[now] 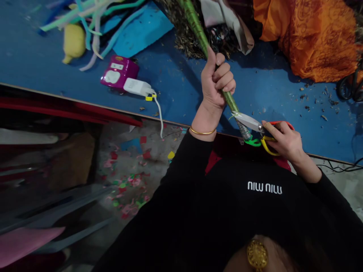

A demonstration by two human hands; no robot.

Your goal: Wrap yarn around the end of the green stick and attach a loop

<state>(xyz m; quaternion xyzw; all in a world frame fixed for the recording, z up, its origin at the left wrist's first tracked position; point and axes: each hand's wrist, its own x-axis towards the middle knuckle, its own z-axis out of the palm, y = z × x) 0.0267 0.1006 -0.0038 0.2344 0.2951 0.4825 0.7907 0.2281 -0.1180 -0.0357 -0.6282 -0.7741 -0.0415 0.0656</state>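
My left hand (217, 78) is wrapped around a long stick (195, 23) covered in shiny green tape. The stick slants from the top of the view down toward my body. Its lower end (243, 129) is wound with silvery wire or cord, and a bright green loop (253, 142) shows at the tip. My right hand (286, 140) grips a pair of scissors (249, 122) with red and yellow handles. The scissor blades lie against the stick just above the wound part, beside a thin loose green strand. Whether the blades are fully closed I cannot tell.
On the blue table (176, 87) are a purple plug adapter (120, 71) with a white charger (138, 87), coloured strips (93, 22), a yellow object (74, 42) and an orange cloth (320, 41). Dark dried bits (187, 41) lie behind the stick. Paper scraps (132, 189) litter the floor.
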